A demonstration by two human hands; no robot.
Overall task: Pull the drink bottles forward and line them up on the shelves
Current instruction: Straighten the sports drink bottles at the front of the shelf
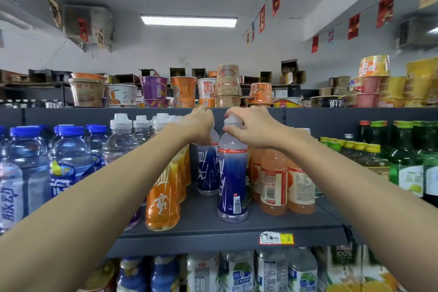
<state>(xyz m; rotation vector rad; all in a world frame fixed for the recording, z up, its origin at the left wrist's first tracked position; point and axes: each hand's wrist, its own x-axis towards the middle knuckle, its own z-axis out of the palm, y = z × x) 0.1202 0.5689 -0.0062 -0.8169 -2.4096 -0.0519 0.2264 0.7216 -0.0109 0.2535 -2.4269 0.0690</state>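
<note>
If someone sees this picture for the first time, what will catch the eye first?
Two hands reach to the centre of the middle shelf: the right hand grips the cap of the front blue bottle, and the left hand holds the top of the rear blue bottle. Left of them stands an orange bottle, and noodle cups crowd the top shelf.

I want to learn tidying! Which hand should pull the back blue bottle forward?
Left, probably. The left hand grips the top of the back blue bottle, while the right hand pinches the front blue bottle by its cap.
</note>
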